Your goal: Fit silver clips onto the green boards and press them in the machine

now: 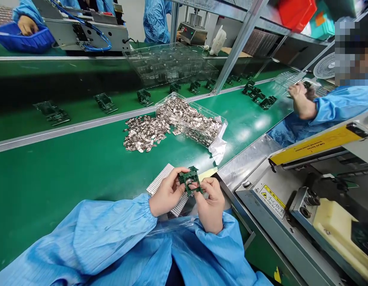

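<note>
A green circuit board [190,180] is held up between my two hands, low in the middle of the head view. My left hand [169,192] grips its left side between thumb and fingers. At its right side, the closed fingers of my right hand [211,202] pinch the edge. Under the hands lies a sheet of small pale pieces [161,178], partly covered by them. Beyond, small metal parts [146,133] are heaped on the green bench [82,171], beside a clear tray [191,119] filled with more of them.
Circuit boards [105,103] line the strip behind a metal rail [82,127]. More boards [258,95] lie at right, near a co-worker's hand [301,99]. A machine [291,198] with a yellow bar stands close on my right. A metal post [239,47] rises behind the tray.
</note>
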{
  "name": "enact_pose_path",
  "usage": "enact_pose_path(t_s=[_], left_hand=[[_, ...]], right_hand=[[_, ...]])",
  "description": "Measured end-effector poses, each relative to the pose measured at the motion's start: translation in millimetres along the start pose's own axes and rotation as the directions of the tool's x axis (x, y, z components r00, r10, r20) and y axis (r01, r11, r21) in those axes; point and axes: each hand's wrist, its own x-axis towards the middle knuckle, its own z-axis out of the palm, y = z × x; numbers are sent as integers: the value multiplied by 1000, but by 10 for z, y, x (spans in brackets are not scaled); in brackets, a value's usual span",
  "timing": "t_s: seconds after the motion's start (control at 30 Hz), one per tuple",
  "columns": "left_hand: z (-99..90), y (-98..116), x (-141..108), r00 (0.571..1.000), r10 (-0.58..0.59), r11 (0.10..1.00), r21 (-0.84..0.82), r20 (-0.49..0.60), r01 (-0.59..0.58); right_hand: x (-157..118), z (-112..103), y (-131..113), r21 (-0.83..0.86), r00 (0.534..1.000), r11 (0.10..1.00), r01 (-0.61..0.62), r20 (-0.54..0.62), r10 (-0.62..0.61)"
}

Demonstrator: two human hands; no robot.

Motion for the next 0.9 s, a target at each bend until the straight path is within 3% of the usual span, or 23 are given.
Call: enact_pose_path(t_s=[0.17,0.3,0.47,0.67,0.77,0.9], left_hand=[[2,39,-15,999,13,1000,21,48,-14],[-5,20,-32,998,-13,994,106,57,7],[-18,-27,-45,997,-14,991,135,78,3],[-17,-5,-36,997,-7,996,88,75,0],[-13,34,-11,998,-39,998,45,45,37],[32,206,-51,984,-108,994,38,142,104]], right_hand=[[-14,68,-45,-104,999,994,41,-18,-43],[-27,72,-32,-118,1000,993,4,-17,-6],[-13,98,30,62,990,989,-138,-4,138],[-5,84,74,363,938,868,-338,55,342],[-2,-87,53,367,954,881,-299,138,267],[-31,-388,-14,237,961,969,-63,276,-4]])
